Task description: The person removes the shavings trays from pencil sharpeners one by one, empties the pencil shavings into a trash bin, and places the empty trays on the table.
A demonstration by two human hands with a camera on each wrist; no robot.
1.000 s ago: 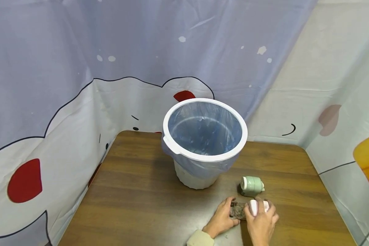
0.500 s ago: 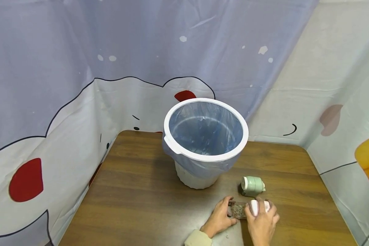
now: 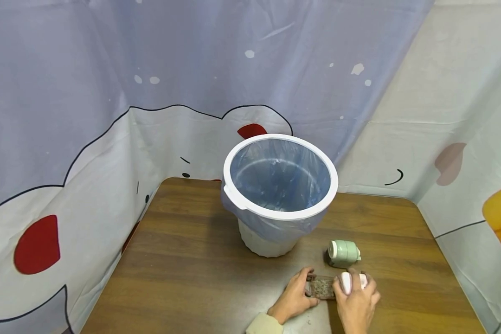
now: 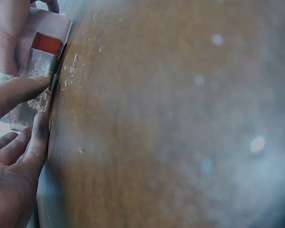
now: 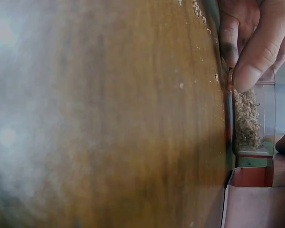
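My left hand (image 3: 292,298) pinches a clear drawer (image 3: 322,288) between thumb and fingers. Pale brown shavings (image 5: 247,116) fill part of that drawer. My right hand (image 3: 356,304) grips the pink and white body (image 3: 346,283) of what looks like a pencil sharpener, at the drawer's right end. A reddish opening (image 4: 47,43) shows in the body, facing the drawer, in the left wrist view. Just behind the right hand, a green cylindrical part (image 3: 344,253) with a white end lies on its side; its exact kind is unclear.
A white bin (image 3: 280,215) lined with a bluish bag stands behind the hands on the wooden table (image 3: 183,264). Shavings crumbs (image 4: 73,64) are scattered on the tabletop beside the sharpener. A printed curtain (image 3: 183,55) encloses the back and sides.
My left hand has slid a little left, drawing the drawer farther from the pink body, so more of the drawer shows. The right hand has hardly moved.
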